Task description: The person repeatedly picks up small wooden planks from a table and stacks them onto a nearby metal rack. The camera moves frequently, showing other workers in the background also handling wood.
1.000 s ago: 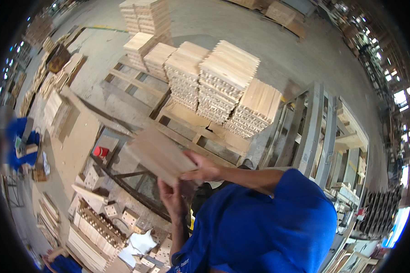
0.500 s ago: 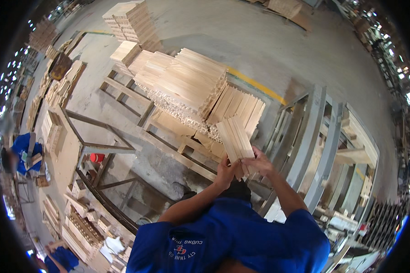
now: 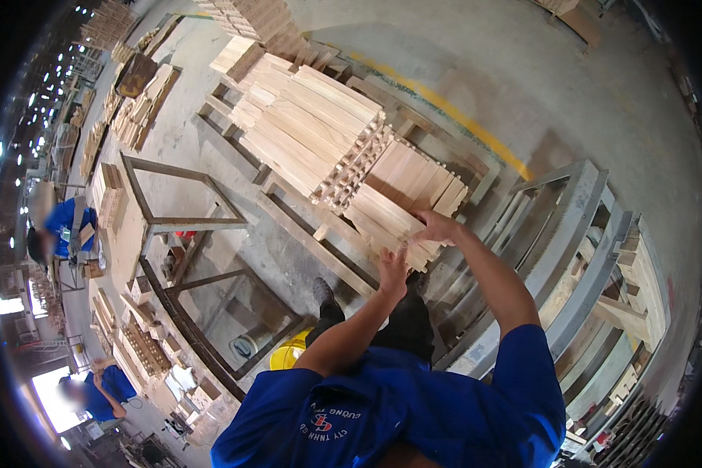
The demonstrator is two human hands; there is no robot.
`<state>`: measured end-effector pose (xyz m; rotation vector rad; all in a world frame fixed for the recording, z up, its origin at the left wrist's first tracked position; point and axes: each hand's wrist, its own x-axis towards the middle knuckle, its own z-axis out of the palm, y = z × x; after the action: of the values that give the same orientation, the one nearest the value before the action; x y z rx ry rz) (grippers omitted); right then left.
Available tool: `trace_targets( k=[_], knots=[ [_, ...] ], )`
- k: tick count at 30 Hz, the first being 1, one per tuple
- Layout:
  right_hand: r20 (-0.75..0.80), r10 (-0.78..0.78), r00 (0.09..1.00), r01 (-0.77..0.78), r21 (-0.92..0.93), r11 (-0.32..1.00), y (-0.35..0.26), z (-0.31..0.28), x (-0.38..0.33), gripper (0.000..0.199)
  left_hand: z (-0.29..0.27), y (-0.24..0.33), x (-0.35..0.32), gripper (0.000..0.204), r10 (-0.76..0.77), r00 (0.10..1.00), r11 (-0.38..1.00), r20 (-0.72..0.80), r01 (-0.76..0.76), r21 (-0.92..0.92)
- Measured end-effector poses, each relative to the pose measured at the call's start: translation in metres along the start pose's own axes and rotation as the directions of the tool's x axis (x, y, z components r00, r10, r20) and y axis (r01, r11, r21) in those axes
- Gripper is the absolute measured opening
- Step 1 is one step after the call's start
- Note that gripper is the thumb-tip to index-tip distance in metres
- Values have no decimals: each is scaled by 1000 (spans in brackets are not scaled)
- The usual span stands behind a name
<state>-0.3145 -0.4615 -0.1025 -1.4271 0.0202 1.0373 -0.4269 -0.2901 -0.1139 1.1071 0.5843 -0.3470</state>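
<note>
At the near end of a low stack lie pale wooden slats [image 3: 377, 212], side by side with their ends toward me. My left hand [image 3: 392, 271] is at these ends, fingers stretched and apart, not wrapped round a slat. Over the right part of the slats is my right hand [image 3: 440, 228], its fingers spread and touching the top faces. Whether the left fingertips touch the wood I cannot tell. Behind, a taller pile of slats [image 3: 316, 117] adjoins this row, its many cut ends facing me.
A wooden pallet [image 3: 312, 246] juts out beneath the stack. Grey metal frames [image 3: 558, 214] stand close on my right, and a metal table frame [image 3: 191, 222] on my left. A yellow rounded object [image 3: 288, 352] is by my leg. Two people in blue work at the left.
The bundle of slats that both hands held up before me now lies on the stack's near end. My hands have moved forward and loosened, and the view has shifted.
</note>
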Motion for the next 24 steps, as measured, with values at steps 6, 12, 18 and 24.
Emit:
trace_targets(
  k=[6,12,18,24],
  knots=[
    [12,19,1000,-18,-112,994,-3,-13,20,92,11,13,8,32,-54,996,998,-67,52,-26],
    [21,51,998,-48,-130,990,-13,-7,20,83,6,2,21,29,63,988,995,-140,-51,89],
    [-159,31,987,-86,-350,933,4,-6,32,75,13,2,24,48,100,986,990,-131,-85,111],
    [-356,-37,934,-203,-612,764,-14,15,32,60,0,-1,35,52,-23,975,935,-220,99,341]
  ],
)
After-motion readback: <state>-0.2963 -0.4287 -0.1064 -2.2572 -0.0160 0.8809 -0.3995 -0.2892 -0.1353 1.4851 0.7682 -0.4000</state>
